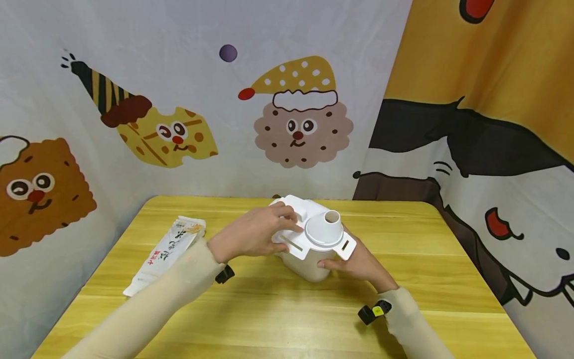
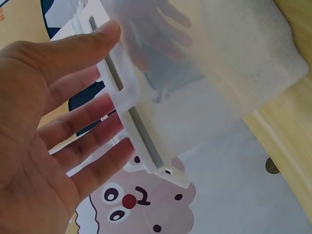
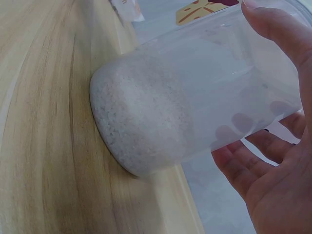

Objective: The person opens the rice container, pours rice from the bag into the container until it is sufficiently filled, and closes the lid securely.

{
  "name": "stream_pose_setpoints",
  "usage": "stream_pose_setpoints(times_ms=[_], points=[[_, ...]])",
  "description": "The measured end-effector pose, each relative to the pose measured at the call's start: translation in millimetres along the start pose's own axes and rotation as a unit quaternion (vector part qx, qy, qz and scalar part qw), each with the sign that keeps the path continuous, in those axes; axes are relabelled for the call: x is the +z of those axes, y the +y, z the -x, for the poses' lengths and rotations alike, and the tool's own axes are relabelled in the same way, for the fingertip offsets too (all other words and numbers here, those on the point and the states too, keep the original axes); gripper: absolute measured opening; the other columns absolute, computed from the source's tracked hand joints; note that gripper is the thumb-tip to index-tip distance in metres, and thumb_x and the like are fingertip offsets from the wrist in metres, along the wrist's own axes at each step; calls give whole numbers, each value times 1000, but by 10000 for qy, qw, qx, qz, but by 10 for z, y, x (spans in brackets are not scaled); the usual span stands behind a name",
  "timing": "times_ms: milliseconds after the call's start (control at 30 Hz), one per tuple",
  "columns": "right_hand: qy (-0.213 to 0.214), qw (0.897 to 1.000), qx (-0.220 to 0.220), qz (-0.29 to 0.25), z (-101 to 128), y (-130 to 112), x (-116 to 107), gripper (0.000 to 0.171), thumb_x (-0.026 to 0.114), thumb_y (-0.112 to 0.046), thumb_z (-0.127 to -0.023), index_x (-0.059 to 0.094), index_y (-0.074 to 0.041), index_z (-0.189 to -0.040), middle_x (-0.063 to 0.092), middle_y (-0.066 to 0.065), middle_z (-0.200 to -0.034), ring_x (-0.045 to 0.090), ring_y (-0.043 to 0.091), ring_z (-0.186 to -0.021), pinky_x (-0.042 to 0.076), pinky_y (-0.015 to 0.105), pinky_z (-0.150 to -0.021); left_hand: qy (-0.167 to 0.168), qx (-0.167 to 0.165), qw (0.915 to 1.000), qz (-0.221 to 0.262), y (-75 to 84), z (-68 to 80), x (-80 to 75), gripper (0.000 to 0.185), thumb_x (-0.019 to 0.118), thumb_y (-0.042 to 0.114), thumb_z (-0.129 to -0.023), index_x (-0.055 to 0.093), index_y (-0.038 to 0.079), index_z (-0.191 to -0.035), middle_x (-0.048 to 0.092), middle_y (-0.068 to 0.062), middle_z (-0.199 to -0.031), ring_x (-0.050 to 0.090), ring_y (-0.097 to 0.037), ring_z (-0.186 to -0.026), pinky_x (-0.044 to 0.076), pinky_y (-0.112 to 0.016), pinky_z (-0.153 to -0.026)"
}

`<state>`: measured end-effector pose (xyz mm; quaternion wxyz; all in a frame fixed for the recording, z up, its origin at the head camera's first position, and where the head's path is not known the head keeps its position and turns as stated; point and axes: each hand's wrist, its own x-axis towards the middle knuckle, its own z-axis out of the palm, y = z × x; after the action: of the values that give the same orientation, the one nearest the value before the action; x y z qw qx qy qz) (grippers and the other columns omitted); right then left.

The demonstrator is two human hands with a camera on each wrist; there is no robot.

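A translucent plastic container stands on the table with white grains, like rice, in its lower part. On top sits a white lid with a round raised spout and slotted tabs. My left hand holds the lid's left side, its thumb over the slotted edge and the other fingers spread across the top. From the right, my right hand grips the container's upper wall, thumb at the front and fingers round the far side. In the right wrist view those fingertips show through the wall.
A flat white printed bag lies on the left of the wooden table. Behind and beside the table hangs a curtain with cartoon prints. Each wrist wears a small black device.
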<state>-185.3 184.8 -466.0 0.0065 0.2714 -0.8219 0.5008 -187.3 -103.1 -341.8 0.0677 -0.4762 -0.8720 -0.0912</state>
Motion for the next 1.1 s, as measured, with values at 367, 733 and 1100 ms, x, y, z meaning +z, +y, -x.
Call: stream_pose_setpoints(times_ms=[367,733,1100], points=[[128,9999,3,39,39,-2,25,92,94,-22,-74,42,-22,-150,62,-3,-137,59,12,-124,48,31,-107,443,65,9984,-355,2,-41,108,35,92,27,-75,79,23,-108,64,9,-101,58,-11,-95,56,-28,-84],[176,9998,34,122,29,0,65,90,92,-23,-77,41,-19,-151,62,2,-139,59,12,-125,47,31,-108,782,51,9954,-554,0,-24,184,31,90,25,-73,79,23,-101,65,9,-99,59,-11,-92,56,-28,-81],[167,9998,64,100,4,-8,28,92,94,-24,-75,41,-21,-151,62,-2,-138,59,15,-124,47,34,-109,1054,-15,9931,-523,12,-29,201,27,87,24,-70,78,22,-96,70,8,-101,63,-13,-93,58,-29,-79]])
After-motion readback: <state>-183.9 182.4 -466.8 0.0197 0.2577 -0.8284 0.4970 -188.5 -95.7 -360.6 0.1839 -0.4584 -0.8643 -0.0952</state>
